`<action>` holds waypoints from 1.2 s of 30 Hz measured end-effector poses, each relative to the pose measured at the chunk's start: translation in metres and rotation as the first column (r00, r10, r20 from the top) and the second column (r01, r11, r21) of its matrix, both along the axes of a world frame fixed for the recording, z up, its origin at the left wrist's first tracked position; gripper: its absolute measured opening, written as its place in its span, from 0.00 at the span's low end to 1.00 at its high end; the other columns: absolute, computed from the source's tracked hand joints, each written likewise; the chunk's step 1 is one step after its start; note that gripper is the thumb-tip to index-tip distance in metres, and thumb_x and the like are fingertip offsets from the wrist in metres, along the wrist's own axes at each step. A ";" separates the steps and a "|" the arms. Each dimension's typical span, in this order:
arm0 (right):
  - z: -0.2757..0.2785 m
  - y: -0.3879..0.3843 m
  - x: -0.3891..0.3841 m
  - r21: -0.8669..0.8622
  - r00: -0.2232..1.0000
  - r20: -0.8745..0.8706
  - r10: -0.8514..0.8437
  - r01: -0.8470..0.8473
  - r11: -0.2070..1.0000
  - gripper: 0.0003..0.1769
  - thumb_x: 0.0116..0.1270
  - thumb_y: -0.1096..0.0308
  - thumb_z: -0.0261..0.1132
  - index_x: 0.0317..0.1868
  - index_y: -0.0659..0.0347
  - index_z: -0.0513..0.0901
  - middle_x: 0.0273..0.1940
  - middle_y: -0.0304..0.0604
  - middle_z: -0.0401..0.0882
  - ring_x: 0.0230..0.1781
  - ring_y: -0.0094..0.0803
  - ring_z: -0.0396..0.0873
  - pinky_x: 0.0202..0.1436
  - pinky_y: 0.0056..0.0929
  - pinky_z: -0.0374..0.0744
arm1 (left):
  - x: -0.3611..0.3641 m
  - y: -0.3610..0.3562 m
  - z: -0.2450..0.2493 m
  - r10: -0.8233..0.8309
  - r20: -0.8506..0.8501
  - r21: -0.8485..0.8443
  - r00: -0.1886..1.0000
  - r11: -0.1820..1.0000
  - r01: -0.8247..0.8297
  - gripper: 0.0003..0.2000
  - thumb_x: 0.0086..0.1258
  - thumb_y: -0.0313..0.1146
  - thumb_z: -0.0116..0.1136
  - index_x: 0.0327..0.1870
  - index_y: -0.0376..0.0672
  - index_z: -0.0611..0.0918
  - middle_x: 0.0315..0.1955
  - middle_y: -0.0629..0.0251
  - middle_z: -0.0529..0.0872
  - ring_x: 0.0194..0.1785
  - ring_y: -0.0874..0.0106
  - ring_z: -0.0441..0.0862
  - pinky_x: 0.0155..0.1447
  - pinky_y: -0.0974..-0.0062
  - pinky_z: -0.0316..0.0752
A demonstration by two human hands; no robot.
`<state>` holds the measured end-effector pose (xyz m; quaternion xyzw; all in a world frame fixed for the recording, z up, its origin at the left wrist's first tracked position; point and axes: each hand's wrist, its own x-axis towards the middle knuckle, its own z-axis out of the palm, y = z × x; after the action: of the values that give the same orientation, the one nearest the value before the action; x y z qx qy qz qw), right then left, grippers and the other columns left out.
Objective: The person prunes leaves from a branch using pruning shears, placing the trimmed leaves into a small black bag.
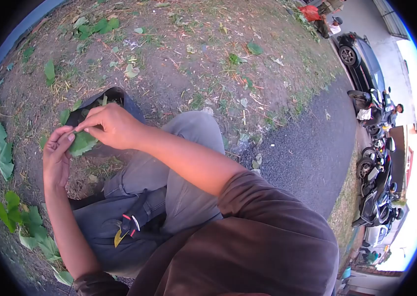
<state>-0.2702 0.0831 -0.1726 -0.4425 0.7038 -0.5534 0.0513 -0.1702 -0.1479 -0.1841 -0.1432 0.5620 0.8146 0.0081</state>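
Along the left edge of the ground (166, 74) you have some long green leaves (4, 153) lying flat, with a bright green sprig (9, 211) and a cluster of leaves (36, 229) toward its lower-left corner. More leafy scraps (97, 28) lie near the upper-left corner, among dry stalks.

Next comes your left hand (58, 155), its fingers curled and its thumb pressed in toward the index finger, pinching the upper edge of a green leaf (83, 144). That leaf hangs just below your fingertips, in front of a dark container (134, 106). Your right hand (115, 126) reaches across from the other side, nearly closed, index finger and thumb drawn together at the same edge of the leaf. The fingertips of both hands meet there; you cannot tell whether the right one grips the leaf or only touches it.

The container stands open on the ground beyond your right hand, with bits of greenery in its mouth. Below, a tool (128, 224) with red and white trim and a yellow part lies on your grey trousers (193, 143), well apart from both hands.

Farther right, dark asphalt (312, 153) borders the ground. Past it stand motorcycles (378, 182) and a dark car (364, 59); near the ground's upper-right corner, a person in a cap (335, 25) is beside something red (309, 13).
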 end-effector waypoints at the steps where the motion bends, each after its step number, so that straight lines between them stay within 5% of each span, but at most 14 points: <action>1: -0.001 -0.005 0.000 -0.007 0.999 -0.044 0.010 -0.011 1.000 0.12 0.68 0.74 0.70 0.51 0.58 0.93 0.40 0.49 0.88 0.37 0.48 0.86 0.41 0.42 0.81 | -0.001 0.002 0.001 -0.006 -0.004 -0.049 1.000 0.999 0.006 0.11 0.76 0.21 0.63 0.57 0.34 0.84 0.49 0.61 0.91 0.52 0.76 0.87 0.58 0.76 0.80; 6: -0.008 -0.009 0.001 0.040 1.000 -0.019 -0.001 0.002 0.999 0.12 0.71 0.66 0.73 0.51 0.60 0.92 0.39 0.49 0.89 0.35 0.41 0.88 0.40 0.36 0.83 | 0.001 0.004 0.003 -0.024 -0.027 -0.226 0.999 0.974 0.017 0.12 0.74 0.23 0.67 0.56 0.37 0.84 0.53 0.61 0.89 0.57 0.72 0.86 0.62 0.73 0.79; 9: -0.009 -0.013 0.003 0.087 0.929 0.370 -0.024 -0.009 0.996 0.16 0.75 0.67 0.73 0.60 0.58 0.88 0.44 0.41 0.90 0.41 0.20 0.86 0.43 0.25 0.84 | 0.001 0.006 0.001 -0.040 -0.082 -0.333 0.996 0.943 0.010 0.10 0.74 0.24 0.68 0.53 0.37 0.86 0.53 0.60 0.90 0.59 0.72 0.86 0.65 0.71 0.79; 11: -0.016 -0.014 -0.002 0.029 0.874 0.486 0.029 -0.050 0.998 0.16 0.74 0.72 0.73 0.60 0.65 0.87 0.52 0.43 0.91 0.45 0.20 0.87 0.50 0.23 0.85 | 0.001 0.009 0.008 -0.031 -0.095 -0.343 0.995 0.939 -0.004 0.08 0.73 0.24 0.69 0.50 0.37 0.87 0.52 0.57 0.92 0.57 0.71 0.87 0.66 0.71 0.79; 16: -0.023 -0.016 -0.008 -0.027 0.792 0.607 0.058 -0.052 0.998 0.14 0.74 0.74 0.72 0.57 0.66 0.87 0.49 0.42 0.91 0.46 0.21 0.87 0.51 0.23 0.85 | -0.002 0.009 0.010 -0.013 -0.134 -0.332 0.991 0.943 -0.033 0.09 0.73 0.22 0.68 0.52 0.35 0.86 0.50 0.57 0.92 0.55 0.73 0.88 0.64 0.74 0.81; 19: -0.018 -0.016 -0.004 0.076 0.861 0.509 -0.009 -0.035 0.997 0.12 0.75 0.74 0.71 0.56 0.65 0.88 0.47 0.42 0.92 0.46 0.21 0.88 0.51 0.23 0.85 | -0.001 0.008 0.008 -0.006 -0.095 -0.357 0.996 0.934 -0.028 0.11 0.73 0.23 0.69 0.54 0.35 0.87 0.51 0.58 0.92 0.56 0.73 0.88 0.64 0.74 0.81; 20: -0.026 -0.018 -0.005 0.011 0.880 0.475 0.016 -0.024 1.000 0.11 0.75 0.73 0.71 0.55 0.65 0.89 0.43 0.41 0.92 0.43 0.21 0.88 0.49 0.23 0.85 | 0.000 0.009 0.009 0.001 -0.076 -0.409 0.997 0.912 -0.032 0.13 0.74 0.26 0.70 0.57 0.35 0.87 0.53 0.59 0.91 0.57 0.73 0.87 0.65 0.73 0.80; 22: -0.017 -0.014 -0.005 0.172 0.954 0.296 -0.053 0.001 0.985 0.11 0.75 0.70 0.71 0.55 0.61 0.90 0.34 0.39 0.90 0.31 0.17 0.82 0.35 0.24 0.80 | 0.002 0.008 0.009 -0.047 0.003 -0.461 0.999 0.886 0.043 0.15 0.74 0.28 0.70 0.59 0.35 0.87 0.53 0.60 0.91 0.57 0.73 0.87 0.64 0.73 0.80; 23: -0.026 -0.015 -0.004 0.113 0.933 0.354 -0.066 0.028 0.993 0.10 0.74 0.69 0.72 0.53 0.58 0.91 0.31 0.41 0.89 0.28 0.18 0.79 0.32 0.25 0.76 | 0.001 0.007 0.009 -0.060 0.061 -0.456 0.996 0.886 0.081 0.15 0.74 0.26 0.68 0.59 0.35 0.86 0.52 0.60 0.91 0.56 0.73 0.88 0.63 0.74 0.80; 25: -0.010 -0.009 -0.002 0.147 0.978 0.177 -0.108 0.082 0.986 0.09 0.72 0.69 0.73 0.50 0.57 0.92 0.31 0.42 0.88 0.25 0.23 0.80 0.32 0.26 0.77 | 0.000 0.008 0.007 -0.063 0.088 -0.375 0.994 0.923 0.091 0.14 0.74 0.25 0.68 0.59 0.35 0.86 0.51 0.60 0.92 0.54 0.75 0.88 0.60 0.76 0.81; 26: -0.007 -0.008 -0.004 0.147 0.977 0.187 -0.103 0.076 0.986 0.09 0.72 0.69 0.73 0.50 0.57 0.92 0.31 0.42 0.88 0.25 0.23 0.80 0.32 0.26 0.77 | -0.003 0.009 0.007 -0.058 0.098 -0.375 0.994 0.922 0.091 0.14 0.74 0.25 0.68 0.59 0.35 0.86 0.51 0.60 0.92 0.54 0.75 0.88 0.60 0.76 0.81; 28: -0.008 -0.011 -0.007 0.123 0.992 0.098 -0.074 0.062 0.990 0.10 0.67 0.70 0.70 0.47 0.56 0.92 0.35 0.49 0.88 0.35 0.48 0.88 0.38 0.40 0.82 | -0.001 0.007 0.011 -0.035 0.124 -0.275 0.992 0.959 0.068 0.15 0.74 0.24 0.67 0.60 0.35 0.86 0.48 0.61 0.92 0.52 0.76 0.89 0.55 0.79 0.82; 31: -0.015 -0.014 -0.010 0.044 0.998 -0.056 -0.025 0.028 0.999 0.11 0.69 0.72 0.70 0.49 0.55 0.93 0.41 0.46 0.89 0.36 0.48 0.87 0.41 0.41 0.83 | -0.003 0.003 0.009 -0.047 0.127 -0.106 0.991 0.992 0.061 0.14 0.74 0.25 0.68 0.59 0.35 0.87 0.46 0.63 0.92 0.49 0.77 0.89 0.53 0.79 0.83; 36: -0.010 -0.012 -0.008 0.115 0.998 -0.046 0.032 -0.026 0.993 0.14 0.68 0.74 0.70 0.53 0.56 0.91 0.45 0.46 0.89 0.40 0.48 0.88 0.44 0.39 0.85 | -0.002 -0.007 0.003 -0.057 0.182 -0.131 0.982 0.988 0.082 0.13 0.74 0.24 0.68 0.58 0.34 0.87 0.48 0.62 0.92 0.50 0.76 0.89 0.55 0.78 0.83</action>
<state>-0.2784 0.0714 -0.1822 -0.4620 0.7289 -0.5006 0.0680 -0.1724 -0.1551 -0.1812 -0.1958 0.6187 0.7570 0.0769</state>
